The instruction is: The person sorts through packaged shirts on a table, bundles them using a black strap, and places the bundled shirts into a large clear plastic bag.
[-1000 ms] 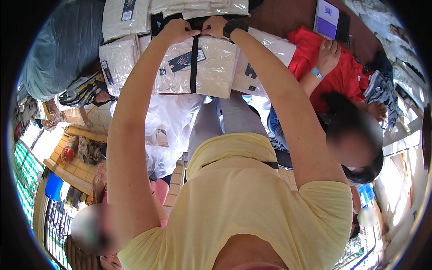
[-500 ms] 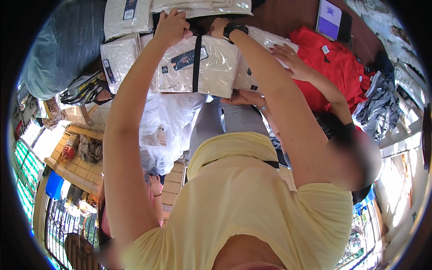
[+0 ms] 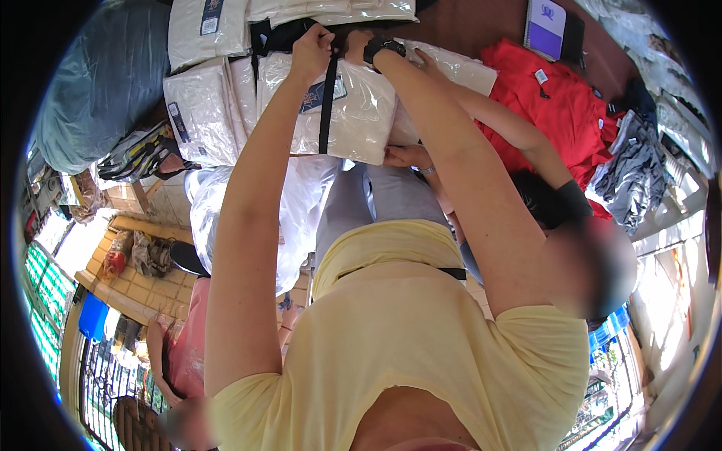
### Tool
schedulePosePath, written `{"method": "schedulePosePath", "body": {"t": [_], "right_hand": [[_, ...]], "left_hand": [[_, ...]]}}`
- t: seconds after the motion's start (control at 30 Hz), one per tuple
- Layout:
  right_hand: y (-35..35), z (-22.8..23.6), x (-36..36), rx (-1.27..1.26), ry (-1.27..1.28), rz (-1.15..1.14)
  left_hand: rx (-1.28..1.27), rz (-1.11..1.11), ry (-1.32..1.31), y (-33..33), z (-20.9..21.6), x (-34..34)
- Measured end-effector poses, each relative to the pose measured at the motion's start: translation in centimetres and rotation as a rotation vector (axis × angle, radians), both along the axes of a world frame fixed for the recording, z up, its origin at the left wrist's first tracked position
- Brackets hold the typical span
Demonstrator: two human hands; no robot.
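A clear-wrapped package of folded white cloth (image 3: 361,105) lies on the table in front of me, with a black strap (image 3: 327,113) across its top. My left hand (image 3: 310,54) is closed at the far edge of this package, its fingertips pinching the strap. Close to its right, my right hand (image 3: 357,46), below a black wristwatch (image 3: 382,49), is curled; what its fingers hold is hidden. From the right, a co-worker's hand (image 3: 408,156) touches the package's near right corner. Their other arm (image 3: 511,124) reaches over another wrapped package (image 3: 451,66).
More wrapped white packages (image 3: 199,101) lie to the left and behind. Red garments (image 3: 549,113) are heaped at right, near a notebook (image 3: 547,30) on the brown tabletop (image 3: 474,26). A large blue-grey bag (image 3: 105,75) stands far left; clear plastic (image 3: 293,203) hangs below the table edge.
My left hand has moved right, from the package's far edge to the strap, and its fingers have closed. The co-worker's upper hand has reached farther left. A person in pink at left has shifted.
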State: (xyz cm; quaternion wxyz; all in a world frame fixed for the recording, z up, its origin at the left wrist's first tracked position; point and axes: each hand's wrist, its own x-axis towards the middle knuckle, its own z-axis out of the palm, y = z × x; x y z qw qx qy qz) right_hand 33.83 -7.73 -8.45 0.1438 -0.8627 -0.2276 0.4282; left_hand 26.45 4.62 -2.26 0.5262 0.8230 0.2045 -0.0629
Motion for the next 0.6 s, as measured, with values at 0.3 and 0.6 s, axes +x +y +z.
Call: {"method": "schedulePosePath", "body": {"t": [0.3,0.6], "right_hand": [[-0.4,0.5,-0.4,-0.033,-0.086,0.045],[-0.8,-0.4,0.2,-0.018,-0.072,-0.064]], "left_hand": [[0.373,-0.231,-0.039,0.5,-3.2,0.1],[0.312,-0.326,0.066,1.0,-2.3,1.2]]}}
